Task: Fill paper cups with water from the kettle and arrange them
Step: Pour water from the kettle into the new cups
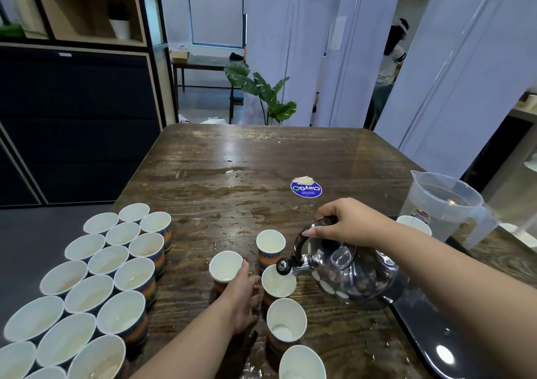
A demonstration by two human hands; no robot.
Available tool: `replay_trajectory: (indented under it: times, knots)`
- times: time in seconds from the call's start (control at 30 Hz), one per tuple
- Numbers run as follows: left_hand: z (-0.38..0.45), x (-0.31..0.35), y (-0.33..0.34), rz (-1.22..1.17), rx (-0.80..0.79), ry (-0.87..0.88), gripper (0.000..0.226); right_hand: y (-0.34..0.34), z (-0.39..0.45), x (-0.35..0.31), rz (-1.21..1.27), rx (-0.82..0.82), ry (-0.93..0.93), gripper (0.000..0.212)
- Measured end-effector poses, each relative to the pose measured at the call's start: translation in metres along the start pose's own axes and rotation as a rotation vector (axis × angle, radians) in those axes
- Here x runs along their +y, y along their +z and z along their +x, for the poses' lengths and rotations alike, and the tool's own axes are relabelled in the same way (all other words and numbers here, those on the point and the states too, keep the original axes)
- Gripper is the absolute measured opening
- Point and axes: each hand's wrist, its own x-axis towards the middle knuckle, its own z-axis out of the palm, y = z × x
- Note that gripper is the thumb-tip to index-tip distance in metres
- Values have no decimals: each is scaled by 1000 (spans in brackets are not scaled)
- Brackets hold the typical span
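So the right hand (pixel 347 223) is wrapped around the black handle of the shiny metal kettle (pixel 351 274), tipping it so the spout hangs right over the rim of one paper cup (pixel 278 281) near the middle of the wooden table (pixel 232 157). Can't really make out any stream of water, the spout knob blocks that bit, and I can't tell how full that cup is. The left hand (pixel 242 297) sits between that cup and another cup (pixel 226 266) beside it, fingers curled around the second cup's side, though the palm side is hidden so the grip is only partly visible. Three more cups line up with the one under the spout, one farther away (pixel 270 246) and two nearer (pixel 286 323), with the closest one (pixel 302 362) cut off by the bottom of the view. Along the table's left edge there's a big cluster of filled cups (pixel 96 285) packed in rows, the nearest ones also running out of view. Over by the right edge stands a clear plastic jug (pixel 444 207) with one more cup (pixel 414 224) half hidden behind the right wrist. A dark tray (pixel 430 335) sits at the near right corner, partly cropped. The tabletop is wet in patches, and there's a blue round sticker (pixel 306 189) past the kettle.
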Motion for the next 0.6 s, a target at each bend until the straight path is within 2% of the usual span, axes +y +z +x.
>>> replay_trajectory:
  times: [0.13, 0.27, 0.33, 0.6]
  knots:
    - [-11, -3, 2, 10, -52, -19, 74, -2, -12, 7, 136, 9, 35, 52]
    - [-26, -6, 7, 61, -62, -20, 67, 0, -28, 10, 204, -13, 43, 43]
    - [-26, -9, 6, 14, -68, -41, 67, 3, -35, 10, 223, -37, 35, 44]
    - [-34, -17, 12, -9, -98, -97, 69, 17, -51, 1, 55, -45, -2, 46]
